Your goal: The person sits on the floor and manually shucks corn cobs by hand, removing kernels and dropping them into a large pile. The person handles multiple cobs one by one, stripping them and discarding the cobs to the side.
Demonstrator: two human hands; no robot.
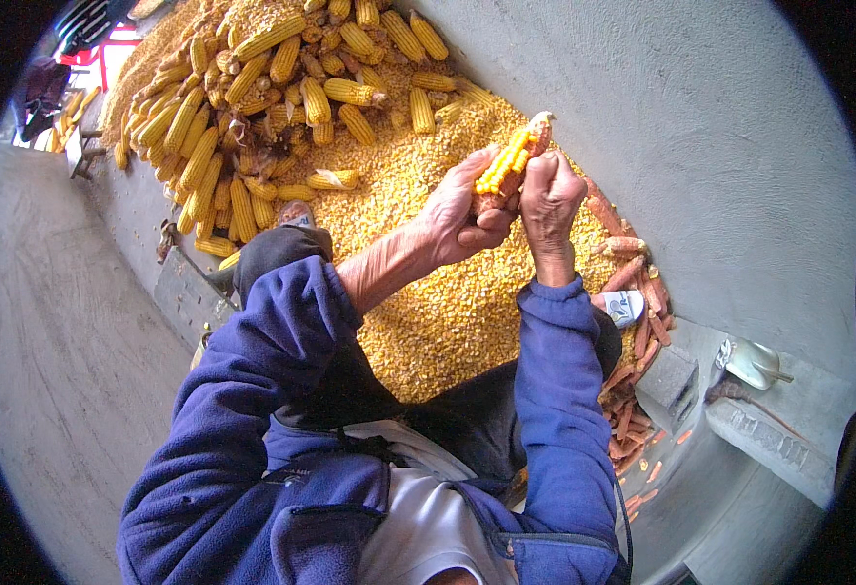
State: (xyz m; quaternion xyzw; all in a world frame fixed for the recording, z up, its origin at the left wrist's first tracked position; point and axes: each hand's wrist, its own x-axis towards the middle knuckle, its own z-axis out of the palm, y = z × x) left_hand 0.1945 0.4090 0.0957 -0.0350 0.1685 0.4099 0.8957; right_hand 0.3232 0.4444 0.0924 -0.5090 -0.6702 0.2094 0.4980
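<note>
A partly shelled corn cob (502, 170), with yellow kernels left in rows on one side and reddish bare core elsewhere, is held above the pile. My left hand (472, 208) grips its lower end between thumb and fingers. My right hand (551, 183) is curled against the cob's right side; its fingertips are partly hidden. Under both hands spreads a large heap of loose corn kernels (428, 322). Whole unshelled ears of corn (201, 157) are stacked at the heap's upper left.
Bare reddish cobs (625, 270) lie along the wall (662, 131) and heap up at lower right. Beside them stand a hollow concrete block (669, 380) and a pale plastic container (753, 363). My slippered feet flank the kernels. A low bench (80, 150) stands at far left.
</note>
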